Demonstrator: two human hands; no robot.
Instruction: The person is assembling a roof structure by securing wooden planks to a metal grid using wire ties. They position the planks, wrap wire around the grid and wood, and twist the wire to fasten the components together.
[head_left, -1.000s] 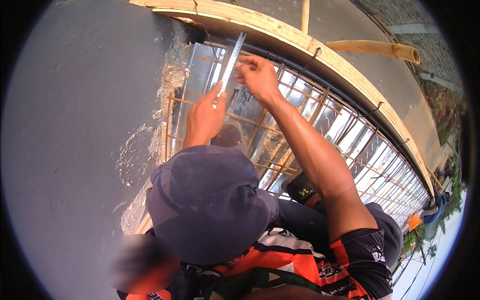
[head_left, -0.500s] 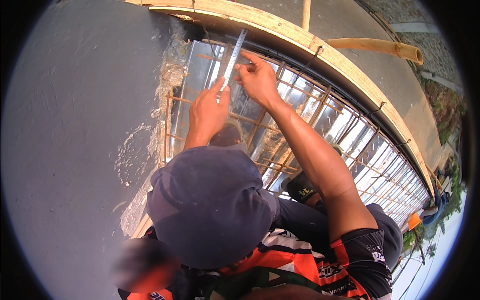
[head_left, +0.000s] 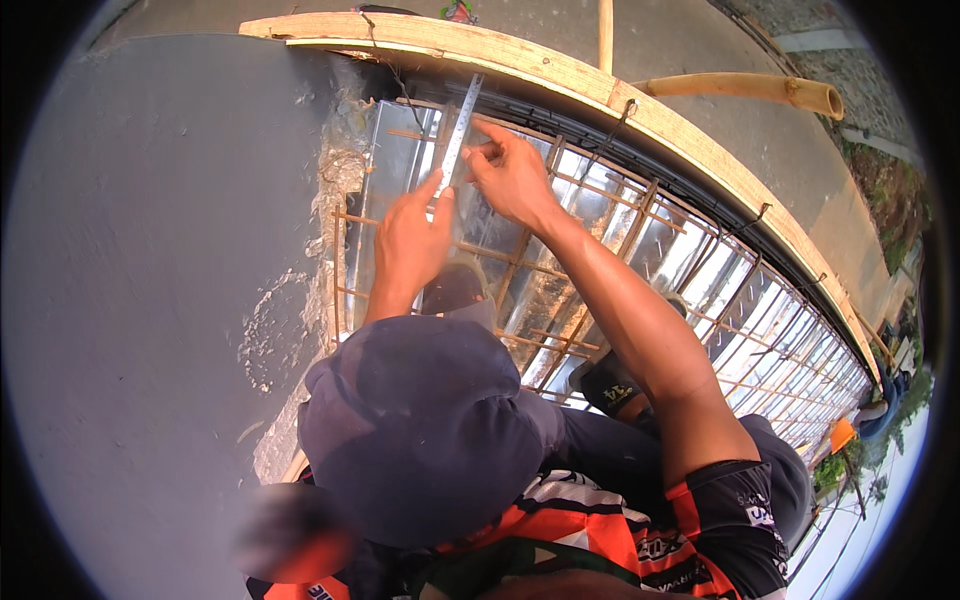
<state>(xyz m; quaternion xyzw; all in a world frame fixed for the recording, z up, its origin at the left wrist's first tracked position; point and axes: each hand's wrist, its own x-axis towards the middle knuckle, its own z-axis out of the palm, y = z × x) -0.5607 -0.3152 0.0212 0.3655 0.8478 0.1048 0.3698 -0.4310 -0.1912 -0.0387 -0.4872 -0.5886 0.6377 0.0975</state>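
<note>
My left hand point(head_left: 410, 240) pinches a white measuring tape strip point(head_left: 462, 125) between thumb and fingers. The strip slants up and away toward the wooden form board, with its far end close to the board's inner side. Beside the strip, my right hand point(head_left: 512, 178) has its index finger stretched out toward the strip and its other fingers partly curled. I cannot tell whether the right fingertips touch it. Beneath both hands lies a grid of rusty rebar point(head_left: 520, 262) over shiny ribbed metal sheet point(head_left: 395, 150). The tape's case, if any, is not visible.
A curved-looking wooden form board point(head_left: 560, 72) with wire ties point(head_left: 628, 112) bounds the far side. Beyond it lies a bamboo pole point(head_left: 745, 90). Grey concrete point(head_left: 170, 250) fills the left, with a rough broken edge point(head_left: 335, 205). My bent knee point(head_left: 410, 420) is close below the hands.
The view has shifted slightly, so the hands and strip appear a little lower and farther left. Both hands keep nearly the same pose around the strip.
</note>
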